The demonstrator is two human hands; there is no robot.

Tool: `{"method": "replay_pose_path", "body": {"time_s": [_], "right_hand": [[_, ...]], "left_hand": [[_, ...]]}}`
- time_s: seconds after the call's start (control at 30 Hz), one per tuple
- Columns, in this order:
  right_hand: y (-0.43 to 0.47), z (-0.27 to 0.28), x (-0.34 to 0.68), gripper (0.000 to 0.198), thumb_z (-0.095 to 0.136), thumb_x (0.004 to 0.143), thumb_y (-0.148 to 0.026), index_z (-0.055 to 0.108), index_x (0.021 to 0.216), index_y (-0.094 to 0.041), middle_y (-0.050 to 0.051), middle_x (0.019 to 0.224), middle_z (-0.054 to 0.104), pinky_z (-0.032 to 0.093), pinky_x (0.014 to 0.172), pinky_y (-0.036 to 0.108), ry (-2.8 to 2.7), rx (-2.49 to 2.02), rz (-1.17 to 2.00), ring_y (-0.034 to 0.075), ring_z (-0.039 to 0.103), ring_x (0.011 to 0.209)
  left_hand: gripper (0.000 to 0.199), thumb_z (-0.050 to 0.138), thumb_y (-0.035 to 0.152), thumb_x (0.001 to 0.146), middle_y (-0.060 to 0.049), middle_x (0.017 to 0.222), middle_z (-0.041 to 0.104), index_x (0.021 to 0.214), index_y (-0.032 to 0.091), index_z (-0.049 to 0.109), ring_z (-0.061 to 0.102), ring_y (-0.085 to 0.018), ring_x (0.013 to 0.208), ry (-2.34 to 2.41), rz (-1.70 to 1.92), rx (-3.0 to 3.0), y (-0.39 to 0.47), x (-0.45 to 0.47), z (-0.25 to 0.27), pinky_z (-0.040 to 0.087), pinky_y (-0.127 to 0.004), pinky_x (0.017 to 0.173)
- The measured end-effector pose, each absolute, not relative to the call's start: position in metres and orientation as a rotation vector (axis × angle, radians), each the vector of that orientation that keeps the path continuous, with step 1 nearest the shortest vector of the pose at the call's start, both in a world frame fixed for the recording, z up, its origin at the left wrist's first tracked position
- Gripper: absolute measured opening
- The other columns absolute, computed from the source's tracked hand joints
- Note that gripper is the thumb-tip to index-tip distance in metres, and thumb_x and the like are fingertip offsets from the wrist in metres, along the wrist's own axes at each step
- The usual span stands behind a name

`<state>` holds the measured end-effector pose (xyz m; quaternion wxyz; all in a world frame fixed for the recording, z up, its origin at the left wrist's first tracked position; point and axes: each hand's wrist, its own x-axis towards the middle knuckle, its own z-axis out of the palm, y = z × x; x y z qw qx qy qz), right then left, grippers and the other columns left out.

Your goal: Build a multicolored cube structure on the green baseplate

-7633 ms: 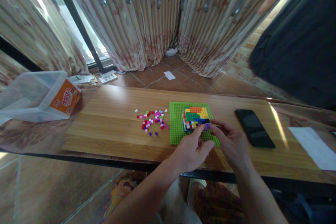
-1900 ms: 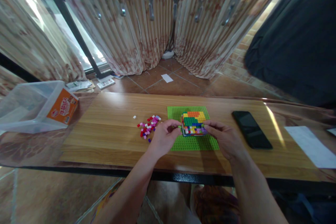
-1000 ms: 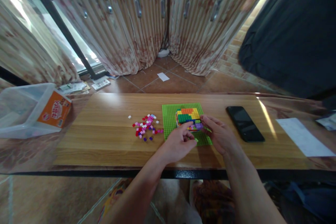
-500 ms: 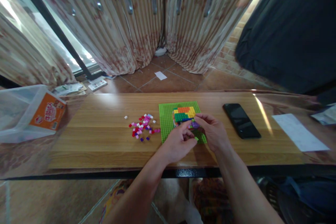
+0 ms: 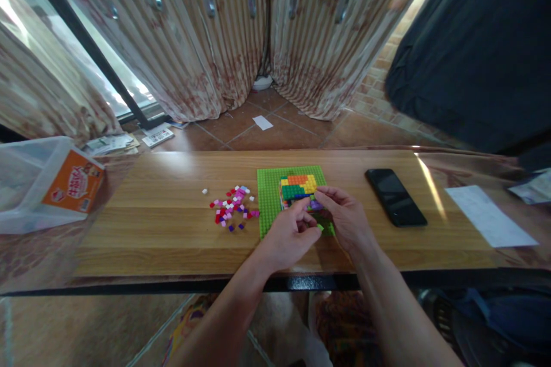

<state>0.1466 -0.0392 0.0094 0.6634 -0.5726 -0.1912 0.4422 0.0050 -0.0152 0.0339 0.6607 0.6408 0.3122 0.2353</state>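
A low block build [image 5: 297, 186] with orange, yellow, dark green, blue and purple bricks stands on a bright green studded baseplate [image 5: 269, 200]. At the build's near side, my left hand [image 5: 290, 235] reaches with its index finger against the bricks. Its other fingers are curled, and a small light green brick [image 5: 320, 227] shows at the thumb tip. My right hand [image 5: 346, 215] pinches at the build's near right corner, beside the purple bricks [image 5: 316, 205]. Whatever lies between its fingertips is too small and covered to make out.
Loose small bricks [image 5: 232, 203] in pink, red, white and dark blue lie left of the baseplate on the wooden table [image 5: 163, 212]. A black phone [image 5: 396, 198] and a white paper sheet [image 5: 491, 215] are to the right. A clear plastic bin [image 5: 34, 183] sits far left.
The view has shifted very slightly, moving the baseplate and build a little left in the picture. Both hands keep nearly the same pose at the build.
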Motion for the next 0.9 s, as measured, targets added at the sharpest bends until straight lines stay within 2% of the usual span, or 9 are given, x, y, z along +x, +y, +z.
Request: {"method": "replay_pose_path", "body": {"time_s": [0.47,0.77,0.9], "right_hand": [[-0.0388,0.0076,0.1446,0.040,0.089,0.050,-0.040,0.070,0.079,-0.019,-0.001,0.073,0.068,0.052,0.062,0.026,-0.456,-1.334,0.950,0.011,0.062,0.063],[-0.0418,0.0069,0.1468,0.035,0.085,0.057,-0.039,0.070,0.083,-0.020,-0.002,0.075,0.069,0.049,0.061,0.025,-0.472,-1.301,1.006,0.010,0.061,0.063],[-0.0417,0.0080,0.1461,0.034,0.086,0.056,-0.036,0.071,0.082,-0.021,-0.002,0.074,0.069,0.051,0.062,0.026,-0.474,-1.272,1.030,0.011,0.062,0.064]], "left_hand": [[0.054,0.061,0.012,0.071,0.001,0.076,0.058,0.125,0.009,0.053,0.050,-0.008,0.065,0.731,0.573,1.350,-0.0158,0.0076,0.0273,0.038,-0.022,0.062],[0.058,0.063,0.015,0.070,0.000,0.079,0.059,0.127,0.011,0.053,0.052,-0.008,0.066,0.714,0.604,1.218,-0.0183,0.0096,0.0268,0.042,-0.023,0.063],[0.054,0.062,0.014,0.071,0.000,0.078,0.060,0.124,0.012,0.055,0.053,-0.009,0.066,0.750,0.634,1.203,-0.0177,0.0104,0.0263,0.042,-0.022,0.062]]}}
